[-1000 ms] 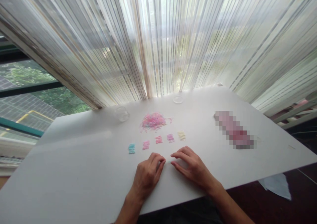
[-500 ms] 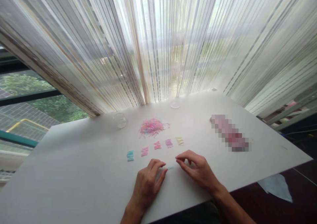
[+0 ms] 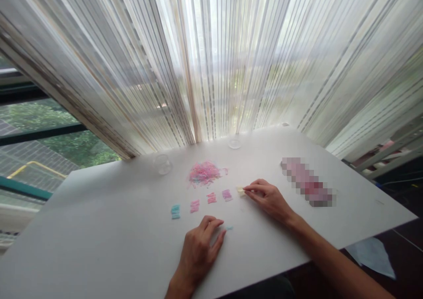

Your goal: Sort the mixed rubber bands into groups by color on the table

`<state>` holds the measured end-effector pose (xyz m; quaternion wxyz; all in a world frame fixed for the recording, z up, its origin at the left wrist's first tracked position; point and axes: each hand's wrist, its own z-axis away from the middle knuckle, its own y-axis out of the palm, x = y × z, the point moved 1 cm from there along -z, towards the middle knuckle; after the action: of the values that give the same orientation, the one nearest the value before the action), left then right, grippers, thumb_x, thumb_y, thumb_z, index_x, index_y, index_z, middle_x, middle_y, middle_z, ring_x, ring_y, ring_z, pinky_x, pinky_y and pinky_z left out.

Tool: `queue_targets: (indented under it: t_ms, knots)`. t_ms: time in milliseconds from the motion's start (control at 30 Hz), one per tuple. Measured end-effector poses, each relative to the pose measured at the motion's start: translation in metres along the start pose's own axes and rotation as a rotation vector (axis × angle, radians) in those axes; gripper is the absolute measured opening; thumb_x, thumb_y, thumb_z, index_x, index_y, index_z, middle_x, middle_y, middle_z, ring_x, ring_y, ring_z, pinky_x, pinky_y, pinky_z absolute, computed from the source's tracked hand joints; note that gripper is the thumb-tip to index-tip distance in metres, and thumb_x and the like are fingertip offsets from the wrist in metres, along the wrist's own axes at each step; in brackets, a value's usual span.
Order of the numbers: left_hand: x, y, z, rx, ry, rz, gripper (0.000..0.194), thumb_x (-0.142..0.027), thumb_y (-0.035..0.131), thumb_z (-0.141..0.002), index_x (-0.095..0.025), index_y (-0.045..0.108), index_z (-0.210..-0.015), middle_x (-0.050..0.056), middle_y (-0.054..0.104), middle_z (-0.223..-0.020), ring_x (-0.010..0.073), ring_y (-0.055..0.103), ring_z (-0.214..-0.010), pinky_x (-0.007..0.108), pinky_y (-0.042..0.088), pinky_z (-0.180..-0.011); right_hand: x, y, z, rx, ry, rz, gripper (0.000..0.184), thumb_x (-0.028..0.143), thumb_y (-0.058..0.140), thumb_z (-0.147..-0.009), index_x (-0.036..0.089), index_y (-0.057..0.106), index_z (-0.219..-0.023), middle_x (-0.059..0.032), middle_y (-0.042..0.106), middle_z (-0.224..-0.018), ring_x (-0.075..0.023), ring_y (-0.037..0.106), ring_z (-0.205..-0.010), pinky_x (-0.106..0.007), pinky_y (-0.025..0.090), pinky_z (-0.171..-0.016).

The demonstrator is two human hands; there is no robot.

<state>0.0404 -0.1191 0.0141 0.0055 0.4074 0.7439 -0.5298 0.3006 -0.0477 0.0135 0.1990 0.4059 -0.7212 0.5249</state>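
Note:
My left hand (image 3: 203, 248) rests on the white table, thumb and fingers curved and apart, with nothing between them. Just off its fingertips lies a small light-blue strip (image 3: 229, 228). My right hand (image 3: 269, 199) reaches over the table with thumb and forefinger pinched at the small yellow group of strips (image 3: 240, 190), partly covering it. Left of that, in a row, lie a purple group (image 3: 227, 195), a coral group (image 3: 211, 197), a pink group (image 3: 194, 206) and a blue group (image 3: 175, 211). Behind the row is a loose mixed pile (image 3: 205, 173), mostly pink.
A clear round container (image 3: 162, 164) stands at the back left, and a clear lid-like disc (image 3: 234, 144) lies at the back. A blurred-out pinkish object (image 3: 307, 182) lies on the right. Striped curtains (image 3: 224, 69) hang along the table's far edge (image 3: 211, 142).
My right hand has moved forward from beside the light-blue strip to the yellow group. My left hand has stayed by the strip. The view has tilted slightly.

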Motion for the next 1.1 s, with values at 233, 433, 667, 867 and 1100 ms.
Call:
queue_targets:
  t_ms: [233, 433, 667, 867, 1100]
  knots:
    - [-0.002, 0.003, -0.001, 0.035, -0.026, -0.029, 0.016, -0.027, 0.055, -0.094, -0.021, 0.064, -0.106, 0.004, 0.067, -0.091, 0.015, 0.068, -0.07, 0.024, 0.057, -0.062, 0.003, -0.002, 0.003, -0.022, 0.011, 0.025, 0.02, 0.033, 0.06, -0.093, 0.023, 0.076, -0.098, -0.0045, 0.068, -0.087, -0.0158, 0.062, -0.071, -0.029, 0.056, -0.064]
    - [-0.006, 0.005, -0.005, 0.036, -0.021, -0.025, 0.015, -0.025, 0.053, -0.096, -0.022, 0.068, -0.097, 0.002, 0.067, -0.084, 0.0121, 0.066, -0.065, 0.02, 0.053, -0.06, 0.01, -0.004, 0.005, -0.121, -0.102, 0.08, 0.017, 0.028, 0.057, -0.095, 0.021, 0.072, -0.092, -0.005, 0.067, -0.082, -0.0189, 0.063, -0.076, -0.033, 0.056, -0.069]
    - [-0.006, 0.003, -0.005, 0.031, -0.037, 0.012, 0.018, -0.023, 0.048, -0.099, -0.02, 0.066, -0.095, 0.003, 0.067, -0.087, 0.0129, 0.066, -0.069, 0.022, 0.054, -0.064, 0.039, 0.009, 0.023, 0.011, -0.329, 0.03, 0.013, 0.016, 0.056, -0.093, 0.022, 0.068, -0.098, -0.0049, 0.067, -0.083, -0.0192, 0.062, -0.081, -0.033, 0.055, -0.072]
    - [-0.003, -0.002, -0.002, -0.036, -0.068, 0.147, 0.015, -0.022, 0.05, -0.099, -0.02, 0.064, -0.098, 0.005, 0.068, -0.088, 0.0138, 0.067, -0.076, 0.022, 0.054, -0.066, 0.056, 0.035, 0.037, 0.233, -0.368, -0.05, 0.012, 0.018, 0.059, -0.093, 0.021, 0.066, -0.102, -0.005, 0.067, -0.087, -0.0182, 0.061, -0.082, -0.03, 0.054, -0.071]
    - [-0.003, -0.002, -0.002, -0.021, -0.068, 0.141, 0.012, -0.021, 0.052, -0.098, -0.02, 0.065, -0.099, 0.004, 0.068, -0.088, 0.0139, 0.067, -0.077, 0.023, 0.054, -0.068, 0.052, 0.036, 0.036, 0.204, -0.34, -0.067, 0.011, 0.016, 0.056, -0.094, 0.02, 0.066, -0.094, -0.0052, 0.066, -0.083, -0.0177, 0.061, -0.079, -0.03, 0.054, -0.069]
